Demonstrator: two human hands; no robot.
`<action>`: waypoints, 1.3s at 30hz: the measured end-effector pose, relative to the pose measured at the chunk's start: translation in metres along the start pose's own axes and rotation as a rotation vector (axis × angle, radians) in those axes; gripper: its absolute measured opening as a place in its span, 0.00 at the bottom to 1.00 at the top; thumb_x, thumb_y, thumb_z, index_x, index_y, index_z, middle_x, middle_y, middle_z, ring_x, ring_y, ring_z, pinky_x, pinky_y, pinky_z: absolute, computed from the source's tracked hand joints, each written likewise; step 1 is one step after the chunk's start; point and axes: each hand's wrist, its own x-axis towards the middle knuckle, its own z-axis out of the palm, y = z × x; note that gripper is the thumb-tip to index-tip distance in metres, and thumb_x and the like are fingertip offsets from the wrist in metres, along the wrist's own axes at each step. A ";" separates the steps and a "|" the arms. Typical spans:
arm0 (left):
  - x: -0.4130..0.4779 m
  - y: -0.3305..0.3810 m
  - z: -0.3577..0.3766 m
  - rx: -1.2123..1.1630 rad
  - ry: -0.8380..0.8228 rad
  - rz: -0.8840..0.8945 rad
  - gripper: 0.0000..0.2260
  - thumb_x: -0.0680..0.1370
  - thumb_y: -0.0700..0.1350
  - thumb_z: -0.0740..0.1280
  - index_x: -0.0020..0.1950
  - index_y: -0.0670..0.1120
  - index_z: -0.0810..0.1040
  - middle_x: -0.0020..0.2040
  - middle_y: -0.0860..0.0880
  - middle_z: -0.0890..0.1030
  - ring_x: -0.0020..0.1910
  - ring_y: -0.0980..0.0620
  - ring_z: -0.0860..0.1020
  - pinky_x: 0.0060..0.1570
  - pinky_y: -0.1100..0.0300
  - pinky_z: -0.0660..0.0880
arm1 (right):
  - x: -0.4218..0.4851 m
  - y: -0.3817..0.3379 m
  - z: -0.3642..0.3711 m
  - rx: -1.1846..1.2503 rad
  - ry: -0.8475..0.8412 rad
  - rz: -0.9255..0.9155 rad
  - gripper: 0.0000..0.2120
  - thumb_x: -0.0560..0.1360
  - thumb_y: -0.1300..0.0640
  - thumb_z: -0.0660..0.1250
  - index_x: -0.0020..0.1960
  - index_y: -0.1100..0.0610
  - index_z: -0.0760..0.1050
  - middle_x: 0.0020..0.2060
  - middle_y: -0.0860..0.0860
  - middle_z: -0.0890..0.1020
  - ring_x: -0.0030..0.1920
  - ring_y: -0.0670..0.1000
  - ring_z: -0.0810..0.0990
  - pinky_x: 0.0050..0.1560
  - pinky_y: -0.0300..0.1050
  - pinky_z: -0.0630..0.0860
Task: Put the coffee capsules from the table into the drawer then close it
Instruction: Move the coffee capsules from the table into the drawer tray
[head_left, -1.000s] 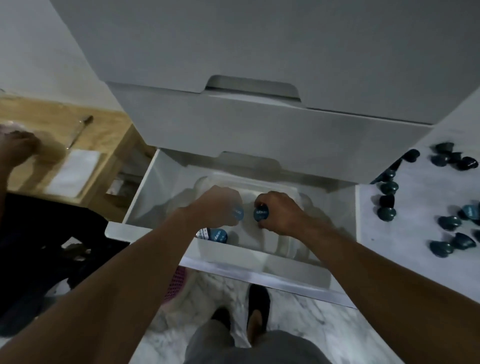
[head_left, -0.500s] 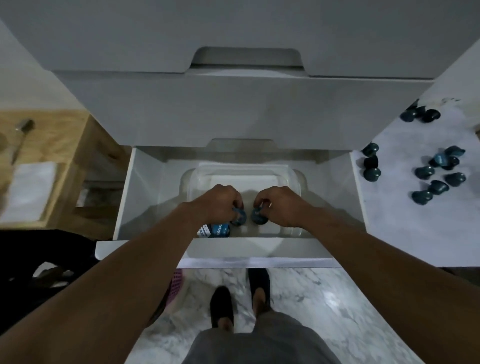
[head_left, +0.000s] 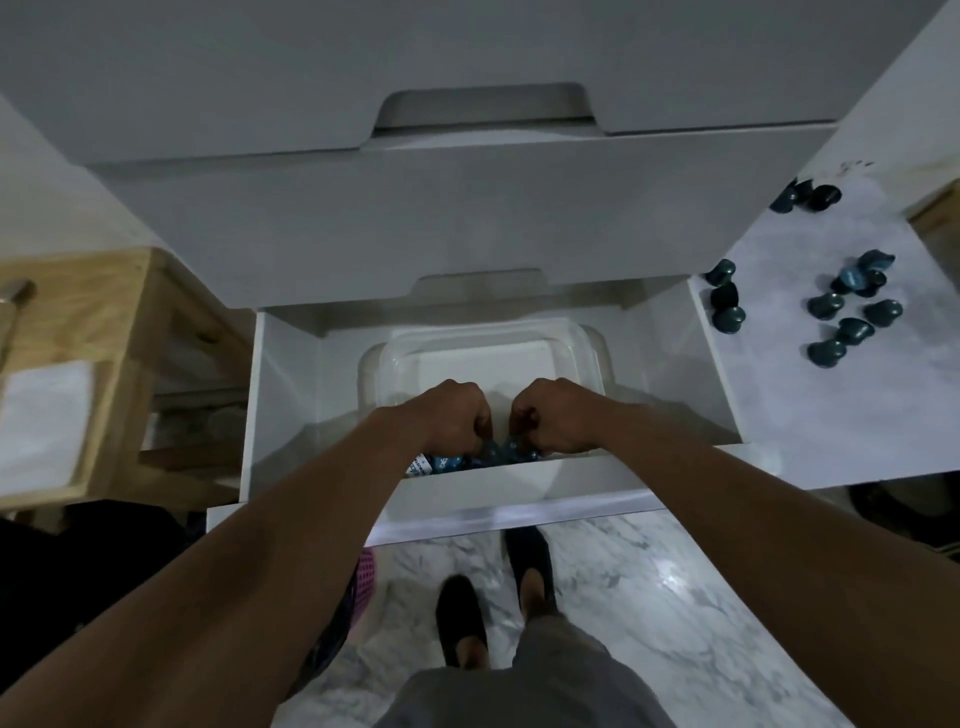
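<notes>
Our left hand (head_left: 457, 415) and right hand (head_left: 556, 415) each curl round capsules (head_left: 511, 451) in one clear tub (head_left: 493, 332) inside the open drawer (head_left: 519, 483); about twelve more dot the table (head_left: 779, 405).

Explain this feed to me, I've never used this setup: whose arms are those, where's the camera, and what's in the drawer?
There is no machine here: a person works bare-handed, and the single camera sits on their head, looking down past their arms. The left hand and right hand reach into the open white drawer, fingers curled over small blue coffee capsules at its front, by a clear plastic tub. Whether either hand grips one cannot be told. On the pale marbled table to the right, more dark teal capsules wait. A light wooden stand is on the left.
</notes>
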 end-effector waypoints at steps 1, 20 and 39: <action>0.001 0.000 0.000 0.004 -0.003 0.001 0.10 0.71 0.41 0.71 0.53 0.47 0.83 0.51 0.48 0.83 0.47 0.49 0.80 0.47 0.58 0.77 | 0.000 0.000 0.000 -0.002 0.003 0.003 0.11 0.72 0.60 0.68 0.54 0.55 0.81 0.54 0.52 0.82 0.48 0.50 0.78 0.48 0.40 0.73; -0.007 0.171 -0.045 0.443 0.826 0.412 0.12 0.79 0.44 0.59 0.59 0.40 0.72 0.58 0.41 0.75 0.55 0.42 0.74 0.51 0.51 0.71 | -0.147 0.068 -0.065 -0.091 0.990 0.415 0.15 0.76 0.56 0.62 0.59 0.60 0.76 0.56 0.59 0.77 0.56 0.62 0.75 0.52 0.51 0.75; 0.083 0.385 0.069 0.299 0.693 0.299 0.07 0.79 0.43 0.59 0.54 0.43 0.72 0.54 0.44 0.75 0.53 0.44 0.75 0.44 0.56 0.71 | -0.288 0.310 -0.074 -0.039 0.784 0.384 0.17 0.78 0.55 0.63 0.66 0.53 0.72 0.63 0.52 0.75 0.62 0.55 0.75 0.60 0.45 0.70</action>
